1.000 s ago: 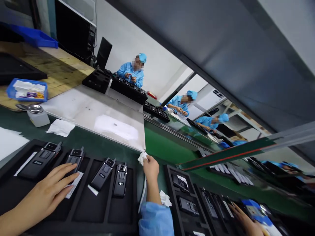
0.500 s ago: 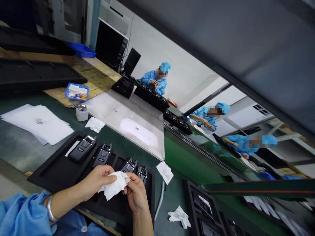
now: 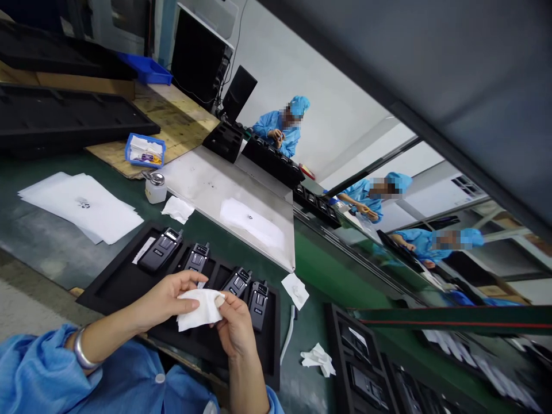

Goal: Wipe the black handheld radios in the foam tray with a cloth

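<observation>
Head view: left hand point(image 3: 166, 299) and right hand point(image 3: 235, 328) pinch a white wipe point(image 3: 198, 307) between their fingers, just above a black tray point(image 3: 116, 284) of handsets point(image 3: 161, 256) on the green worktop point(image 3: 52, 247)

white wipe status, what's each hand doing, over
Left hand and right hand both pinching the white wipe. Wipe held over the black tray with four radios. Nothing between hands and tray.

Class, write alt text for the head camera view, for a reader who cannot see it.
The left hand and right hand hold a white wipe together above a black tray of four black handsets. White paper sheets lie to its left.
</observation>
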The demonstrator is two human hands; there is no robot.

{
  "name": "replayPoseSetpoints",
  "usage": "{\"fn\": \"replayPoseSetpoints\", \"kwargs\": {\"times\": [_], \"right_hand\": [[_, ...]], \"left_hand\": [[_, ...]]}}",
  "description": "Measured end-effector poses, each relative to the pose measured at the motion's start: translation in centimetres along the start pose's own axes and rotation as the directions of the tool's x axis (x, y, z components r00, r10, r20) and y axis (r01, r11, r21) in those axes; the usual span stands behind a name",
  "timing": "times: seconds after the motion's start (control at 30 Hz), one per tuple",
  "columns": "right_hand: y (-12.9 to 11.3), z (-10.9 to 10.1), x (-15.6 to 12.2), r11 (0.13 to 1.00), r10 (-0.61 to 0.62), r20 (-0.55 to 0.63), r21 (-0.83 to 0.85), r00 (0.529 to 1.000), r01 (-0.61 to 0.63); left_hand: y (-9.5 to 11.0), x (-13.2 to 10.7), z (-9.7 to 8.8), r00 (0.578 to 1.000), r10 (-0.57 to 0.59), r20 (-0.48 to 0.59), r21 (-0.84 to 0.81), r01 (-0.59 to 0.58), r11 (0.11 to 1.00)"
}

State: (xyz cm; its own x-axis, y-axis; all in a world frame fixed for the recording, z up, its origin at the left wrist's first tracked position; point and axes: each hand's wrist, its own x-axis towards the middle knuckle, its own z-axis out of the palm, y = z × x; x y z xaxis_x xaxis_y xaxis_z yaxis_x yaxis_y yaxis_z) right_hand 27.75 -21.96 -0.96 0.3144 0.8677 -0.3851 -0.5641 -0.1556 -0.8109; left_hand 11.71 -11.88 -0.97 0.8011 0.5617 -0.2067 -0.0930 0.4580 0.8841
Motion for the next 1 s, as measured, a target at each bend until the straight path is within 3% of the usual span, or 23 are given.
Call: {"fn": "replayPoseSetpoints", "kwargs": {"times": [0.07,0.13,0.23,0.33,0.43,0.63,0.7,0.83,0.9,0.93,1.0], "right_hand": [[0.2,0.4,0.1,1.000,0.005,-0.025,0.028,1.000,-0.004],[0.3,0.8,0.1,0.999,0.013,-0.039,0.050,0.999,-0.011],[0.3,1.6,-0.1,0.997,0.013,-0.045,0.079,0.999,-0.010],[0.3,2.2,-0.5,0.994,-0.006,-0.046,0.113,0.999,0.011],[0.2,2.3,-0.9,0.993,-0.026,-0.051,0.113,0.998,0.031],[0.3,2.2,-1.3,0.996,-0.069,-0.071,0.047,0.995,0.073],[0.6,2.5,-1.3,0.995,-0.060,-0.073,0.072,0.995,0.066],[1.2,3.3,-1.6,0.974,-0.056,-0.099,0.212,0.994,0.076],[1.4,3.2,-1.7,0.976,-0.089,-0.087,0.189,0.992,0.104],[1.4,3.0,-1.7,0.981,-0.110,-0.084,0.151,0.990,0.121],[1.3,2.4,-1.6,0.983,-0.165,-0.124,0.056,0.979,0.173]], "left_hand": [[0.1,-0.5,-0.4,0.984,0.170,0.048,0.209,-0.176,0.962],[0.1,-1.1,-0.5,0.944,0.315,0.093,0.458,-0.322,0.829],[0.0,-1.6,-0.4,0.870,0.472,0.145,0.689,-0.431,0.582],[-0.3,-1.6,-0.4,0.782,0.588,0.204,0.775,-0.496,0.391],[-0.3,-1.3,-0.7,0.728,0.640,0.244,0.803,-0.522,0.288],[0.9,-1.5,-0.1,0.701,0.695,0.160,0.851,-0.455,0.263],[1.3,-1.8,0.9,0.667,0.716,0.207,0.882,-0.444,0.159],[0.8,-2.2,2.9,0.618,0.664,0.421,0.889,-0.424,-0.170],[0.3,-2.3,3.3,0.636,0.631,0.445,0.882,-0.435,-0.183],[0.0,-2.4,3.3,0.654,0.621,0.432,0.878,-0.462,-0.123],[-0.4,-2.6,2.9,0.716,0.605,0.347,0.852,-0.511,0.116]]}}
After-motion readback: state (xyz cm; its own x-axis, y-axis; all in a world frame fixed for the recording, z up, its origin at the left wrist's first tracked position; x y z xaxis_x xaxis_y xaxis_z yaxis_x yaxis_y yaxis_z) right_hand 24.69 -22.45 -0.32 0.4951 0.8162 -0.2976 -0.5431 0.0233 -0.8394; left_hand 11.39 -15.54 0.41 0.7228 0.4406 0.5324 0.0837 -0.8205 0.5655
